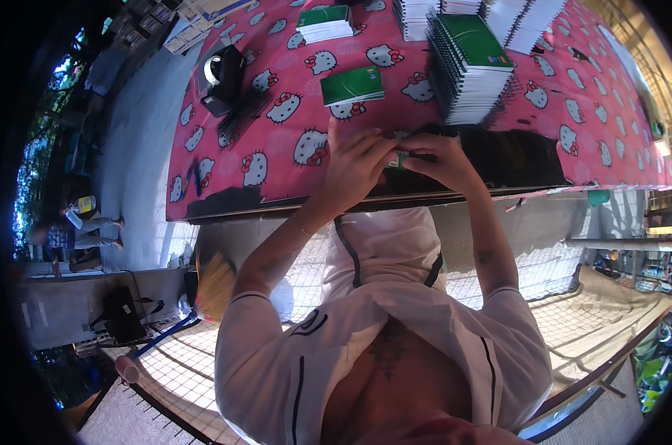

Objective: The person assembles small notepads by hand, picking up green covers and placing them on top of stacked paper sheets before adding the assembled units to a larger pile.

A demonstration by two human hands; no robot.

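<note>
My left hand (358, 162) and my right hand (441, 159) meet at the table's near edge. The fingers of both are bent around a small green-and-white item (395, 159), mostly covered by them, so its kind does not show. My left index finger points away from the rest, toward the far side. Just beyond my hands lies a green spiral notebook (352, 84). To the right of it rises a tall stack of green-covered spiral notebooks (471, 70).
A pink cartoon-cat tablecloth (277, 148) covers the table, with black worn patches (510, 157) along the near edge. On the left stands a black tape dispenser (222, 80). Farther back are a small notebook stack (325, 24) and more white-paged stacks (521, 22). Another person (73, 226) is far left.
</note>
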